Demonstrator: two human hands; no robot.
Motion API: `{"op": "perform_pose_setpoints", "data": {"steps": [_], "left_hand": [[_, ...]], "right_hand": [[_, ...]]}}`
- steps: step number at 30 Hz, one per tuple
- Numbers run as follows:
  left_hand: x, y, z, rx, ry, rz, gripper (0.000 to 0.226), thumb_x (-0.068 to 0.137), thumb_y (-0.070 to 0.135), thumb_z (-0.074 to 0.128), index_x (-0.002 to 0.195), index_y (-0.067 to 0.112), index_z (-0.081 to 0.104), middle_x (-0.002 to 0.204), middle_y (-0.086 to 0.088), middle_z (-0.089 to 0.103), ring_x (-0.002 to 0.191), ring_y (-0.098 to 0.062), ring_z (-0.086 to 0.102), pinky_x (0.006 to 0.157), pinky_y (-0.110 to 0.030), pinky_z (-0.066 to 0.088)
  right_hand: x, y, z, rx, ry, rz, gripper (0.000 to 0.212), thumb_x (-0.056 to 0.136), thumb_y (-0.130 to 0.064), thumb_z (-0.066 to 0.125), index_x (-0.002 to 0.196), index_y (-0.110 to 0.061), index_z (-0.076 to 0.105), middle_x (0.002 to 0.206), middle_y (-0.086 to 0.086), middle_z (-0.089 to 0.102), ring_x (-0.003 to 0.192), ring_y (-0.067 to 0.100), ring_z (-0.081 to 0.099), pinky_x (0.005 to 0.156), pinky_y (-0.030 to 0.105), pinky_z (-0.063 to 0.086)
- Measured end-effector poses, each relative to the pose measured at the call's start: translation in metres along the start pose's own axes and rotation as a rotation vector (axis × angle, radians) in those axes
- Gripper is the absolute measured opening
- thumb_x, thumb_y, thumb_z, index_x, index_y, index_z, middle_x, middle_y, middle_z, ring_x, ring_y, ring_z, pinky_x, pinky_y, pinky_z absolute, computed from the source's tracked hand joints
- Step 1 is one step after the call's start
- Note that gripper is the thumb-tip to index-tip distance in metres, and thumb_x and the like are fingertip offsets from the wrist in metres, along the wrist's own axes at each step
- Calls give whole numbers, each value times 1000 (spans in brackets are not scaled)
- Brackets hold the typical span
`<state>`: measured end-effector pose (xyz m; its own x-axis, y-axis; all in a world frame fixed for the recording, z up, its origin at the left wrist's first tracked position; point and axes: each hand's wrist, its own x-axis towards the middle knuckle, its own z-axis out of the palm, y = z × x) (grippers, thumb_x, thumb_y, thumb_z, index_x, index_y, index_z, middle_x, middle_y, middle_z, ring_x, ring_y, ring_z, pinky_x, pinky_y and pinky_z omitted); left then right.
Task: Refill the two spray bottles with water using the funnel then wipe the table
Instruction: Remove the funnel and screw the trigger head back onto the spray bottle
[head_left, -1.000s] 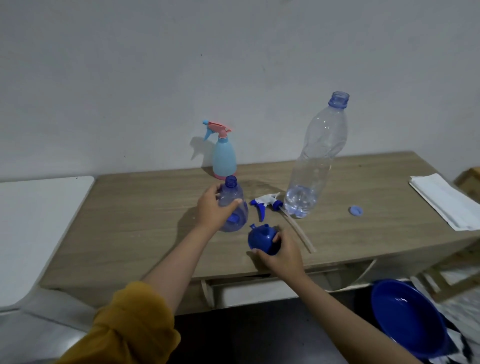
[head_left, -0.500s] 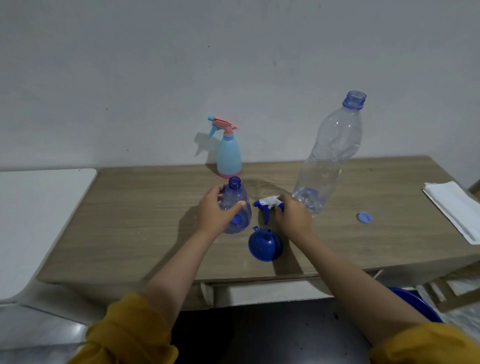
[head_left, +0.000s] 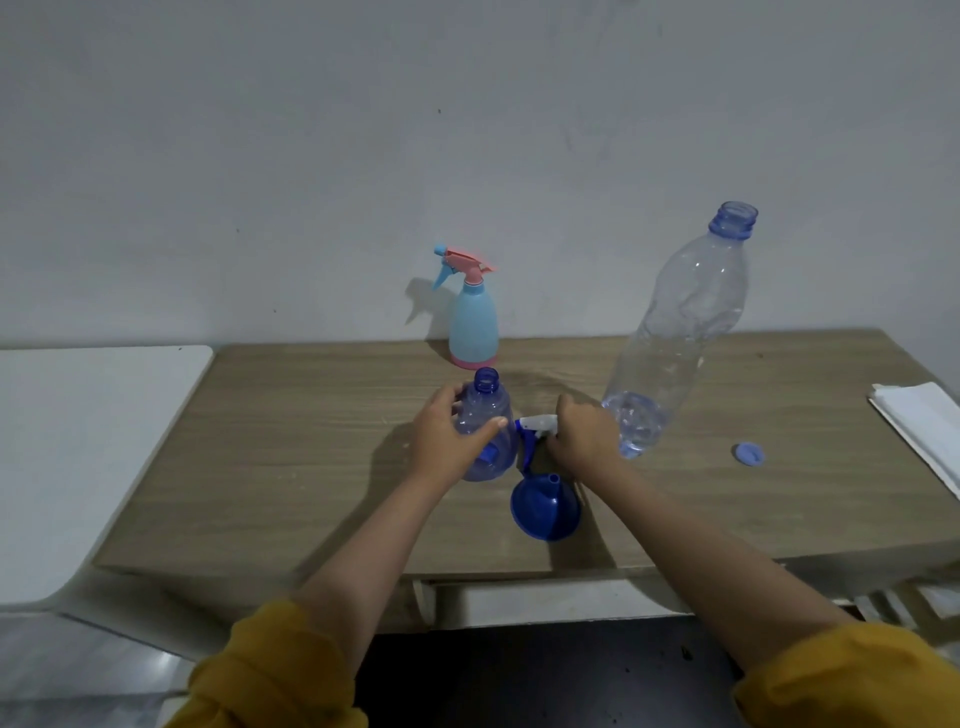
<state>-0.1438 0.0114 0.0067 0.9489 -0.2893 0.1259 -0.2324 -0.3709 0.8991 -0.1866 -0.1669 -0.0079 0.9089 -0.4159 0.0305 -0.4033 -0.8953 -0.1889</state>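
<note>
Item: small clear-blue spray bottle (head_left: 485, 434), uncapped, upright near the middle of the table (head_left: 291, 467). Our left hand (head_left: 447, 441) curls round its body and grips it. We cannot read its water level.

Item: its trigger head (head_left: 532, 428), white and blue, lying on the table just beside that bottle. Our right hand (head_left: 582, 439) rests over it, fingers curled on it, so we take it as grasped.

Item: blue funnel (head_left: 545, 506), set down mouth-side on the table toward the front edge, spout up, in no bottle.

Item: light-blue spray bottle (head_left: 471, 322) with pink trigger fitted, upright at the back edge.

Item: large clear water bottle (head_left: 675, 332), open, right of centre, nearly drained; its cap (head_left: 749, 453) lies apart toward the right.

Item: folded white cloth (head_left: 924, 431) at the right edge, untouched.

Our judgement: the pouring looks finished; recapping the small bottle and wiping remain.
</note>
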Motion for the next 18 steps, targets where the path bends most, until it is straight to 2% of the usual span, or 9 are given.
{"op": "perform_pose_setpoints", "data": {"steps": [7, 9, 11, 13, 16, 18], "left_hand": [[-6, -13, 8, -4, -2, -10, 56, 69, 33, 81, 116, 18, 55, 109, 8, 60, 96, -7, 56, 79, -22, 45], [-6, -17, 10, -16, -2, -7, 54, 68, 33, 81, 114, 19, 56, 107, 9, 60, 96, -8, 57, 80, -24, 47], [-4, -21, 11, -25, 5, 0, 52, 67, 32, 82, 112, 20, 56, 106, 8, 61, 96, -10, 59, 81, -26, 49], [-3, -23, 13, -25, 22, 9, 52, 66, 30, 83, 111, 17, 57, 106, 4, 63, 95, -12, 59, 82, -28, 50], [-1, -24, 14, -19, 28, 9, 54, 66, 29, 83, 112, 16, 58, 104, 5, 63, 94, -13, 59, 83, -28, 49], [0, -24, 14, -21, 26, 14, 51, 67, 26, 82, 111, 16, 58, 103, 5, 62, 95, -15, 60, 83, -30, 49]], "right_hand": [[-3, 6, 0, 204, 26, -3, 31, 85, -13, 55, 113, -3, 49, 113, 17, 57, 98, 37, 59, 67, 34, 41], [-2, 7, -12, 307, 105, -49, 40, 84, -9, 55, 123, -4, 49, 113, 17, 55, 95, 35, 58, 71, 34, 44], [-1, 6, -29, 422, 181, -107, 58, 83, -8, 58, 139, -12, 43, 105, 12, 51, 82, 24, 54, 77, 33, 47], [0, 1, -50, 499, 222, -150, 63, 85, -10, 60, 144, -21, 38, 102, 6, 44, 72, 16, 49, 78, 26, 45], [1, -8, -80, 582, 298, -162, 51, 87, -10, 61, 136, -22, 48, 104, 6, 43, 70, 5, 50, 79, 20, 47], [1, -15, -97, 615, 356, -179, 44, 86, -10, 63, 128, -20, 52, 103, 10, 48, 71, 0, 50, 74, 6, 43]]}}
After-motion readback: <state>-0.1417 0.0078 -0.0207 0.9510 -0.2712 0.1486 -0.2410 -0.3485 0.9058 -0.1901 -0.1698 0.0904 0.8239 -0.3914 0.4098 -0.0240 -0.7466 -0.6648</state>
